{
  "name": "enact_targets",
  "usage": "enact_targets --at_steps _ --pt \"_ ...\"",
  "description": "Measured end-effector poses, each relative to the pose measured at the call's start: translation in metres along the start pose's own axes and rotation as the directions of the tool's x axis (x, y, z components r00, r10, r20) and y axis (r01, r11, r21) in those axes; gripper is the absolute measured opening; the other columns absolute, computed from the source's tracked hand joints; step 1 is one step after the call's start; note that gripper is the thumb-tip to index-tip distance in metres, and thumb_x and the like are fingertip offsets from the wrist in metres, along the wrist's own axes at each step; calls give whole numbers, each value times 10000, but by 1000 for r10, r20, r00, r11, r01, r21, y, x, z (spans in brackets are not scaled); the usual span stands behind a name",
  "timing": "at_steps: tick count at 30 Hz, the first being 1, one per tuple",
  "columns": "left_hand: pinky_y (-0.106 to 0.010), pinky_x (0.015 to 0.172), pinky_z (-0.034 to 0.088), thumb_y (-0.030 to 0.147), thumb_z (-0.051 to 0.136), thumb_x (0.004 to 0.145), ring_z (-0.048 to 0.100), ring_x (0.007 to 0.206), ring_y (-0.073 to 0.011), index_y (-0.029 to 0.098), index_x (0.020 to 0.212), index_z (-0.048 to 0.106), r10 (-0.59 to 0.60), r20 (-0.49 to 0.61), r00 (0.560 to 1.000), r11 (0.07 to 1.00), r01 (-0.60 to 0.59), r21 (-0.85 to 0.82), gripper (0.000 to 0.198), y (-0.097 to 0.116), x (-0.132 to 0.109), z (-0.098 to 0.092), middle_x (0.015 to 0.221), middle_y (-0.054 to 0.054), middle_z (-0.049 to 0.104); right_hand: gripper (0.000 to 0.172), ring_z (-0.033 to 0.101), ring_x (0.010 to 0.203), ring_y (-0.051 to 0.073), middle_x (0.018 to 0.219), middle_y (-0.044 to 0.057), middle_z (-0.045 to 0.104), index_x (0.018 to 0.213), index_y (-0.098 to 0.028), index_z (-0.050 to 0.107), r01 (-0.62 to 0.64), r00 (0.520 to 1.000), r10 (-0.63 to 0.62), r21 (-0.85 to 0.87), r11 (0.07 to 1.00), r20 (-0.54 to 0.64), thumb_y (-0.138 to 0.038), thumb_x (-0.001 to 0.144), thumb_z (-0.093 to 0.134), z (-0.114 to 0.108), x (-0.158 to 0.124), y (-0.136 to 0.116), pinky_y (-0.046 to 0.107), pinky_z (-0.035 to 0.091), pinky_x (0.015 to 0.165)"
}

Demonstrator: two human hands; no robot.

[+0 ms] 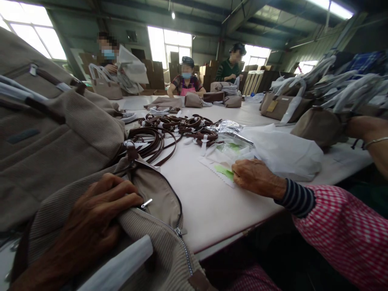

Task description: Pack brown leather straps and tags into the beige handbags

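My left hand [93, 214] grips the edge of an open beige ribbed handbag [163, 246] by its zipper, thumb near the silver zipper pull [146, 203]. My right hand [254, 177], in a striped cuff and red checked sleeve, rests closed on small clear packets with green inserts [224, 169] on the white table [206, 202]. What its fingers hold, if anything, is hidden under the hand.
More beige bags [45, 133] are piled at left. Brown leather straps [178, 125] and white dust bags [281, 149] lie mid-table. Another person's forearm with a bracelet [371, 137] reaches in from the right by stacked bags [321, 125]. Three people work at the far end.
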State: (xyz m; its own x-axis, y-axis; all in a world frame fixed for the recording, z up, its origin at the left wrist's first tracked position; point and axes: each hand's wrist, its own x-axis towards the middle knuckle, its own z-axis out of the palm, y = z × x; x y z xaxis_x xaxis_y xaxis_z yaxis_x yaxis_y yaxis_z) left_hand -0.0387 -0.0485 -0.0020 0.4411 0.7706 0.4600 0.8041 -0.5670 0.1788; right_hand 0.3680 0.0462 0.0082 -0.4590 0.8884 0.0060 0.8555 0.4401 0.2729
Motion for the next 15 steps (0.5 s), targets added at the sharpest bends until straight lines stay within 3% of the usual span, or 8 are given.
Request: enact_targets --at_steps 6,11,15 --pt "-414 873 420 133 479 772 522 1005 -285 290 954 758 15 -4 1000 1000 -16 -9 369 -1 0 1 1006 -12 754 158 690 854 234 919 106 724 939 -157 665 -23 999 22 -25 999 -43 -182 920 510 4 -6 -1 320 365 720" --pt "-418 869 422 134 472 783 520 1000 -287 285 951 762 16 10 1000 1000 -16 -12 367 -1 1 1 1003 -25 750 171 687 851 233 919 106 729 885 -166 651 -48 999 48 -16 999 6 -167 924 485 -6 -7 -7 330 376 728" --pt "-404 884 424 100 483 753 517 1026 -278 282 998 745 83 5 997 996 -83 9 402 -8 0 -1 1026 -15 742 192 684 848 231 953 120 723 917 -157 655 9 999 -7 -37 999 48 -139 940 466 -8 -8 -11 329 373 710"
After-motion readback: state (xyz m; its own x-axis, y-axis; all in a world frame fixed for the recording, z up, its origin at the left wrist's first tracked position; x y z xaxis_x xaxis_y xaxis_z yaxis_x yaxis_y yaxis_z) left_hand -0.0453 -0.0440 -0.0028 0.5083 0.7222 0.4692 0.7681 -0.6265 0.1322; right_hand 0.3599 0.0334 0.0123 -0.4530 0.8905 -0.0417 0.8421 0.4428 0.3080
